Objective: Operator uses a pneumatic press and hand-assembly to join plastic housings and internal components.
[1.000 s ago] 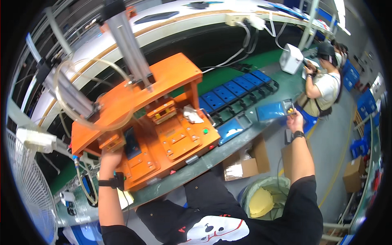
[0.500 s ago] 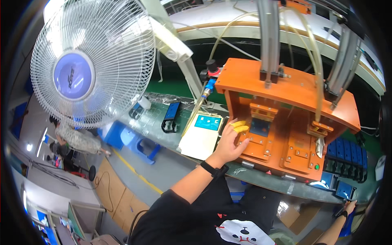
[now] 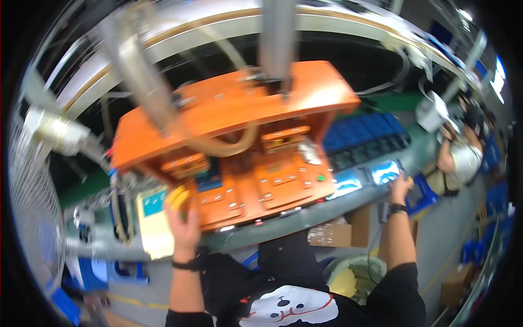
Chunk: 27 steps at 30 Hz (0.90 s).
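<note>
My left hand (image 3: 184, 223), with yellow finger covers on its fingertips, is at the left side of an orange pneumatic press (image 3: 234, 125). Its thumb stands apart from the fingers; motion blurs it, and no held thing shows. Near it, a dark blue panel (image 3: 210, 179) lies in the left fixture under the raised orange clamp block. The right fixture (image 3: 280, 180) has no panel on it. Far to the right, my right hand (image 3: 400, 189) has its fingers at the near corner of a shiny blue panel (image 3: 385, 171) and appears to grip it. Another glossy blue panel (image 3: 346, 185) lies beside it.
A row of blue-and-black frames (image 3: 366, 139) stands right of the press. Left are a cream sheet with a teal card (image 3: 155, 204) and a fan (image 3: 35, 201). A lined bin (image 3: 354, 275) and cardboard box (image 3: 329, 234) sit below. Another person (image 3: 460, 158) works at the far right.
The view has swung right, bringing the other person and more of the bench into sight. My left hand stays by the press; my right hand stays at the blue panel.
</note>
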Each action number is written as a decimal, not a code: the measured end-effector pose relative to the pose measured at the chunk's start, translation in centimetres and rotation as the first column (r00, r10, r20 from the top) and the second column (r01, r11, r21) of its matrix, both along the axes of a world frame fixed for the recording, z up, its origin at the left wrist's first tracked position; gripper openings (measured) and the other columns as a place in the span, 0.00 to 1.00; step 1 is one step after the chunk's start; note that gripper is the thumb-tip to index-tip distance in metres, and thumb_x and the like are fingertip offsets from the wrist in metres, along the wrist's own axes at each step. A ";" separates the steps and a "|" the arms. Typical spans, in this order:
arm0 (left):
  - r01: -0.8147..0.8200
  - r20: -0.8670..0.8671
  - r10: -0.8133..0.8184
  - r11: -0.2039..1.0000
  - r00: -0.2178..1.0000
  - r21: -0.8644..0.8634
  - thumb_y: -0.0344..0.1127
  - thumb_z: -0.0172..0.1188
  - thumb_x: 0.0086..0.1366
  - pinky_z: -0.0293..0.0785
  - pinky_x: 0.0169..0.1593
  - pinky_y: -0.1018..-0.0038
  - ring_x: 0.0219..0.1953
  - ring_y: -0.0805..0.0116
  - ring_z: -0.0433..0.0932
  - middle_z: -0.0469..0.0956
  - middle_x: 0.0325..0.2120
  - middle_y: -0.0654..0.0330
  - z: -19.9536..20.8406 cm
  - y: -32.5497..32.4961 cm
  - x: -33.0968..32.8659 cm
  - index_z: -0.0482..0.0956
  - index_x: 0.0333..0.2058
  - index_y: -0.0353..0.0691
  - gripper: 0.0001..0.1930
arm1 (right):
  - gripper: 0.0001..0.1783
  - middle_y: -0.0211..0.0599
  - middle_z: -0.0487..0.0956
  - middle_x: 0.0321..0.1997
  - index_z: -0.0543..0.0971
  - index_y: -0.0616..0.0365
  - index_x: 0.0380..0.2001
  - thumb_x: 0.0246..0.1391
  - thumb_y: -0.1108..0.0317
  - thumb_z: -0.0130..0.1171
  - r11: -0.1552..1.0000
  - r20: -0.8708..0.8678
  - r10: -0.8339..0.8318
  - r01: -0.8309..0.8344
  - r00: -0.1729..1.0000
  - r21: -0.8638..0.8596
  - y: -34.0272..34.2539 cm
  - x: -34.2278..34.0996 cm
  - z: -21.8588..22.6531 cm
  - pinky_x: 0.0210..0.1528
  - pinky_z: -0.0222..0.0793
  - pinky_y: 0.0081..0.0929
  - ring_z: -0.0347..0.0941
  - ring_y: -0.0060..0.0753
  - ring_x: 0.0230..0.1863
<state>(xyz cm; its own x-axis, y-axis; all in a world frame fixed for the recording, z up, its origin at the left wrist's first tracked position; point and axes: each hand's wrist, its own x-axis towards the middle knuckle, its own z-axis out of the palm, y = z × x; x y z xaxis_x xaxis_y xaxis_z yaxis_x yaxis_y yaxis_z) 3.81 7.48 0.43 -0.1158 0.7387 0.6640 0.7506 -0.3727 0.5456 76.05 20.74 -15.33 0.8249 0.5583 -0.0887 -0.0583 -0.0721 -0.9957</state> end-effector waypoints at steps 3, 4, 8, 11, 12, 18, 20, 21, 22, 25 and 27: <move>0.007 0.039 -0.007 1.000 0.999 -0.005 0.38 0.56 0.67 0.59 0.66 0.55 0.60 0.46 0.68 0.74 0.54 0.47 0.0 0.2 0.9 0.77 0.53 0.33 0.19 | 0.30 0.33 0.73 0.39 0.57 0.53 0.59 0.64 0.58 0.60 1.000 -0.087 -0.018 0.018 0.996 -0.006 -1.1 -3.0 2.7 0.32 0.72 0.29 0.71 0.26 0.34; 0.010 0.048 -0.010 1.000 0.999 -0.015 0.38 0.55 0.67 0.59 0.66 0.56 0.61 0.46 0.67 0.74 0.55 0.47 0.0 0.1 1.1 0.76 0.53 0.32 0.20 | 0.29 0.33 0.73 0.41 0.57 0.53 0.59 0.64 0.57 0.60 0.999 -0.089 -0.046 0.046 0.995 0.000 -1.2 -4.8 4.2 0.36 0.72 0.29 0.70 0.25 0.36; 0.080 0.073 -0.073 0.992 0.995 -0.095 0.36 0.51 0.72 0.74 0.48 0.76 0.57 0.63 0.72 0.64 0.62 0.53 -1.3 -0.1 0.7 0.70 0.60 0.30 0.22 | 0.29 0.33 0.72 0.46 0.59 0.54 0.59 0.64 0.56 0.60 0.998 -0.088 -0.067 0.066 0.994 -0.020 -1.8 -6.3 6.6 0.44 0.72 0.29 0.70 0.25 0.42; 0.046 0.134 -0.041 0.998 0.990 -0.032 0.37 0.53 0.68 0.59 0.67 0.58 0.64 0.48 0.65 0.71 0.58 0.46 -1.0 0.1 1.5 0.75 0.55 0.32 0.21 | 0.28 0.33 0.72 0.46 0.59 0.55 0.58 0.65 0.55 0.60 0.996 -0.052 -0.066 0.063 0.996 -0.057 -1.9 -6.8 6.5 0.41 0.73 0.27 0.71 0.25 0.42; 0.042 0.154 -0.032 0.997 0.988 -0.057 0.37 0.53 0.68 0.60 0.67 0.58 0.64 0.49 0.64 0.70 0.59 0.46 -1.1 0.0 1.4 0.74 0.55 0.32 0.21 | 0.28 0.33 0.72 0.45 0.59 0.55 0.58 0.65 0.56 0.59 0.998 -0.035 -0.052 0.050 0.998 -0.040 -2.0 -5.9 6.0 0.39 0.73 0.26 0.71 0.24 0.41; 0.057 0.232 -0.033 0.993 0.972 -0.099 0.41 0.52 0.71 0.74 0.42 0.76 0.65 0.52 0.64 0.65 0.62 0.47 -0.9 -0.2 1.1 0.72 0.58 0.32 0.22 | 0.38 0.41 0.70 0.51 0.54 0.56 0.68 0.63 0.56 0.61 0.998 -0.035 0.036 -0.038 0.999 -0.058 -2.9 -5.0 5.3 0.39 0.75 0.27 0.72 0.30 0.43; 0.028 0.212 -0.006 0.994 0.977 -0.102 0.45 0.52 0.73 0.74 0.48 0.72 0.66 0.51 0.65 0.65 0.62 0.47 -0.8 -0.4 0.7 0.71 0.59 0.31 0.25 | 0.37 0.43 0.70 0.53 0.55 0.56 0.68 0.63 0.58 0.61 0.995 -0.029 0.062 -0.064 0.998 -0.075 -3.1 -5.4 5.8 0.41 0.76 0.28 0.73 0.32 0.44; 0.050 0.221 -0.026 0.993 0.975 -0.103 0.45 0.52 0.73 0.74 0.48 0.72 0.66 0.51 0.65 0.65 0.62 0.47 -1.0 -0.1 0.8 0.71 0.59 0.31 0.25 | 0.37 0.43 0.70 0.53 0.55 0.56 0.68 0.63 0.58 0.61 0.996 -0.020 0.041 -0.042 0.999 -0.077 -3.4 -3.4 5.1 0.41 0.76 0.28 0.73 0.32 0.44; 0.066 0.190 -0.047 0.994 0.981 -0.092 0.46 0.52 0.73 0.71 0.54 0.68 0.67 0.50 0.64 0.65 0.62 0.47 -1.7 0.7 1.3 0.71 0.59 0.31 0.25 | 0.35 0.44 0.71 0.52 0.59 0.58 0.66 0.63 0.60 0.62 0.995 0.241 -0.034 0.054 0.970 -0.079 -4.0 0.5 3.5 0.41 0.76 0.28 0.74 0.31 0.43; 0.032 0.146 -0.014 0.992 0.989 -0.121 0.48 0.52 0.73 0.58 0.68 0.59 0.69 0.49 0.62 0.65 0.61 0.46 -1.5 0.2 0.9 0.71 0.58 0.30 0.26 | 0.33 0.51 0.70 0.56 0.64 0.61 0.64 0.60 0.64 0.63 0.993 0.594 -0.080 0.116 0.800 -0.022 -1.8 -2.3 6.6 0.53 0.73 0.34 0.73 0.39 0.52; 0.030 0.179 -0.009 0.993 0.984 -0.118 0.48 0.52 0.73 0.60 0.68 0.60 0.70 0.48 0.61 0.65 0.61 0.46 -1.3 0.0 0.8 0.71 0.58 0.30 0.26 | 0.32 0.51 0.70 0.57 0.67 0.62 0.63 0.58 0.66 0.64 0.993 0.535 0.107 -0.119 0.838 -0.012 0.2 -6.4 12.4 0.60 0.68 0.36 0.71 0.43 0.57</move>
<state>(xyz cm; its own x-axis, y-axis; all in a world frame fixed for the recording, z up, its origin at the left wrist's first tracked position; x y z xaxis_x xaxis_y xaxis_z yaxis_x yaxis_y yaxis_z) 4.59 7.47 -0.83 -0.2084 0.8151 0.5406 0.6311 -0.3102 0.7110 69.65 20.92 -2.97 0.6722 0.6472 0.3596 0.4901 -0.0249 -0.8713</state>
